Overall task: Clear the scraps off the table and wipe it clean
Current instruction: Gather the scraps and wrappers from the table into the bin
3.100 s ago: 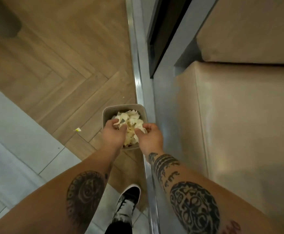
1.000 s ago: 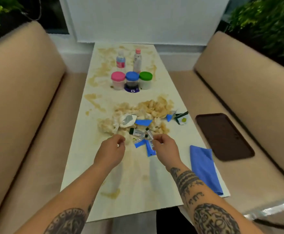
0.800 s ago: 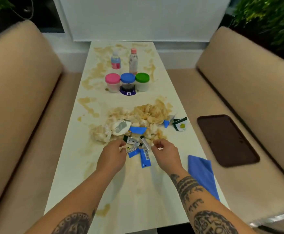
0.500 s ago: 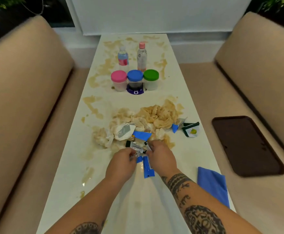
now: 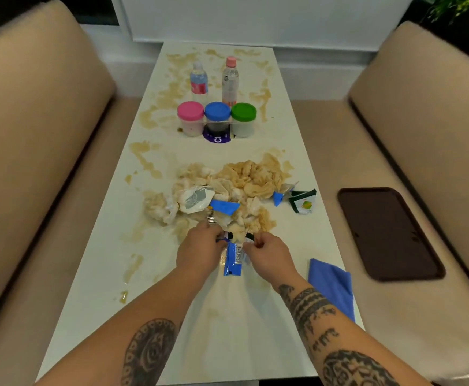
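Observation:
A heap of crumpled, stained tissues [image 5: 244, 179] and torn wrappers lies mid-table on the white table [image 5: 94, 268], which is smeared with brown stains. My left hand [image 5: 200, 250] and my right hand [image 5: 266, 254] sit at the heap's near edge, fingers curled around small wrapper scraps. A blue wrapper [image 5: 233, 260] lies between the two hands. A green sachet [image 5: 303, 203] lies at the heap's right. A folded blue cloth [image 5: 332, 285] rests at the table's right edge, right of my right forearm.
Three jars with pink, blue and green lids [image 5: 216, 118] and two small bottles [image 5: 214, 79] stand at the far half. Beige benches flank the table. A dark brown tray [image 5: 386, 232] lies on the right bench seat.
Earlier both hands dropped tissues into a bin on the floor. Since then the view returned to the table and both hands reached forward and closed on the wrappers at the heap's near edge.

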{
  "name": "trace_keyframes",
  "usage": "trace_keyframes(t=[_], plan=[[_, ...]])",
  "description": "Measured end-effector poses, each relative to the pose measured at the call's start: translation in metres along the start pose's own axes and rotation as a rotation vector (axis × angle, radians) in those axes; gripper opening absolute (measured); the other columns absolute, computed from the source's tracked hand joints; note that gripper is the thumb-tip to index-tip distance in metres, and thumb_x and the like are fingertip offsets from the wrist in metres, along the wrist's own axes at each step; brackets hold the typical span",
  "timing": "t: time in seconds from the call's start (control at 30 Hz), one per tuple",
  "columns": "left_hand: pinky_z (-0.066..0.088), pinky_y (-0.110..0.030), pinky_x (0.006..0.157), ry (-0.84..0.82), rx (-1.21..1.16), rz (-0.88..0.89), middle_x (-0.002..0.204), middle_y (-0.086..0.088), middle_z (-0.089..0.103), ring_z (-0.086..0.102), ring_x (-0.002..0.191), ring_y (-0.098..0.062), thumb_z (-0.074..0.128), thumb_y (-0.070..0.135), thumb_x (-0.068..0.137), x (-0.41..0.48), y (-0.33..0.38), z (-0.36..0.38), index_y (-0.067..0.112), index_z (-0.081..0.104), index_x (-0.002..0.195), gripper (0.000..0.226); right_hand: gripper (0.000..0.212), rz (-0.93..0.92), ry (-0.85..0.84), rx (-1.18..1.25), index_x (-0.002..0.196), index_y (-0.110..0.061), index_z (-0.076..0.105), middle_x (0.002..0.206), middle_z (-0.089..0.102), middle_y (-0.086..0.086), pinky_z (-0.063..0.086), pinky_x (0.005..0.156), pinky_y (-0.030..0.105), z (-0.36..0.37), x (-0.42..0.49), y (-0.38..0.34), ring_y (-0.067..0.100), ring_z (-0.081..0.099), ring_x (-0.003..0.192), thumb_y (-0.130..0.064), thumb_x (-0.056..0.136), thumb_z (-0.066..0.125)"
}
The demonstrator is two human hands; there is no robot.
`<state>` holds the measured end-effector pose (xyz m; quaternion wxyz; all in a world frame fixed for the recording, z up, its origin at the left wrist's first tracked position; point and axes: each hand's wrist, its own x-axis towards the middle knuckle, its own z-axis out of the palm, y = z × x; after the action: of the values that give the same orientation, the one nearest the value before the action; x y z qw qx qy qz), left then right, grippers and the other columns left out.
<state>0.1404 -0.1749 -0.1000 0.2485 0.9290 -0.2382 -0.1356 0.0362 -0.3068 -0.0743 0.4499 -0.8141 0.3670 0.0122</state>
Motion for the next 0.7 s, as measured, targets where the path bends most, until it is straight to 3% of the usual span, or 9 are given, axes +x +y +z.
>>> trace_keyframes(t=[0.07, 0.17, 0.23, 0.3, 0.43, 0.5, 0.57, 0.7], plan=[[0.043, -0.031, 0.066, 0.011, -0.008, -0.003, 0.094, 0.002, 0.055, 0.059, 0.094, -0.023, 0.069, 0.029, 0.092, -0.003, -0.004, -0.004, 0.022, 0.071, 0.097, 0.008, 0.033, -0.008, -0.021, -0.054, 0.067, -0.022, 0.046, 0.07, 0.052, -0.003, 0.038, 0.059, 0.031, 0.009, -0.002, -0.001, 0.018, 0.051, 0.071, -0.034, 0.094, 0.061], [0.042, -0.03, 0.063, 0.035, -0.072, 0.005, 0.084, 0.006, 0.056, 0.057, 0.084, -0.018, 0.07, 0.027, 0.093, -0.01, -0.01, -0.012, 0.02, 0.069, 0.088, 0.009, 0.025, -0.017, -0.04, -0.157, 0.072, -0.024, 0.055, 0.097, 0.06, 0.005, 0.048, 0.081, 0.036, 0.026, -0.004, -0.005, 0.029, 0.052, 0.104, -0.037, 0.093, 0.061], [0.037, -0.022, 0.06, 0.048, -0.153, -0.033, 0.083, 0.011, 0.057, 0.054, 0.076, -0.009, 0.071, 0.027, 0.093, -0.015, -0.014, -0.02, 0.021, 0.066, 0.083, 0.012, 0.02, -0.018, -0.044, -0.241, 0.091, -0.02, 0.063, 0.119, 0.054, 0.008, 0.048, 0.093, 0.041, 0.036, -0.006, -0.008, 0.031, 0.044, 0.116, -0.039, 0.095, 0.058], [0.038, -0.02, 0.061, 0.066, -0.251, -0.074, 0.089, 0.012, 0.066, 0.056, 0.075, -0.001, 0.074, 0.028, 0.09, -0.019, -0.018, -0.028, 0.024, 0.065, 0.078, 0.015, 0.025, -0.041, -0.036, -0.353, 0.107, -0.018, 0.065, 0.13, 0.045, 0.007, 0.046, 0.096, 0.043, 0.045, -0.011, -0.008, 0.03, 0.04, 0.119, -0.04, 0.096, 0.057], [0.038, -0.005, 0.061, 0.056, -0.406, -0.124, 0.098, 0.017, 0.07, 0.057, 0.074, 0.011, 0.076, 0.021, 0.088, -0.029, -0.022, -0.04, 0.023, 0.064, 0.073, 0.02, 0.032, -0.163, 0.034, -0.565, 0.117, -0.017, 0.061, 0.122, 0.047, 0.005, 0.045, 0.086, 0.04, 0.06, -0.022, -0.004, 0.029, 0.042, 0.113, -0.04, 0.095, 0.062], [0.037, 0.0, 0.063, 0.038, -0.424, -0.115, 0.098, 0.014, 0.069, 0.057, 0.085, 0.013, 0.076, 0.018, 0.089, -0.034, -0.023, -0.043, 0.019, 0.061, 0.073, 0.022, 0.029, -0.174, 0.035, -0.564, 0.118, -0.017, 0.059, 0.118, 0.051, 0.005, 0.045, 0.086, 0.037, 0.062, -0.023, -0.003, 0.028, 0.045, 0.113, -0.036, 0.097, 0.061], [0.038, -0.003, 0.063, 0.032, -0.394, -0.11, 0.094, 0.013, 0.067, 0.058, 0.088, 0.009, 0.074, 0.02, 0.09, -0.038, -0.022, -0.045, 0.016, 0.062, 0.076, 0.019, 0.019, -0.155, 0.023, -0.526, 0.115, -0.017, 0.058, 0.113, 0.057, 0.006, 0.045, 0.083, 0.035, 0.061, -0.022, -0.003, 0.027, 0.051, 0.109, -0.027, 0.098, 0.057], [0.043, -0.015, 0.064, 0.074, -0.44, -0.132, 0.088, 0.011, 0.07, 0.063, 0.083, -0.001, 0.077, 0.024, 0.088, -0.042, -0.021, -0.041, 0.019, 0.065, 0.078, 0.016, 0.006, -0.063, 0.035, -0.308, 0.098, -0.016, 0.058, 0.096, 0.066, 0.007, 0.046, 0.068, 0.033, 0.043, -0.025, 0.001, 0.025, 0.06, 0.084, -0.02, 0.094, 0.058]])
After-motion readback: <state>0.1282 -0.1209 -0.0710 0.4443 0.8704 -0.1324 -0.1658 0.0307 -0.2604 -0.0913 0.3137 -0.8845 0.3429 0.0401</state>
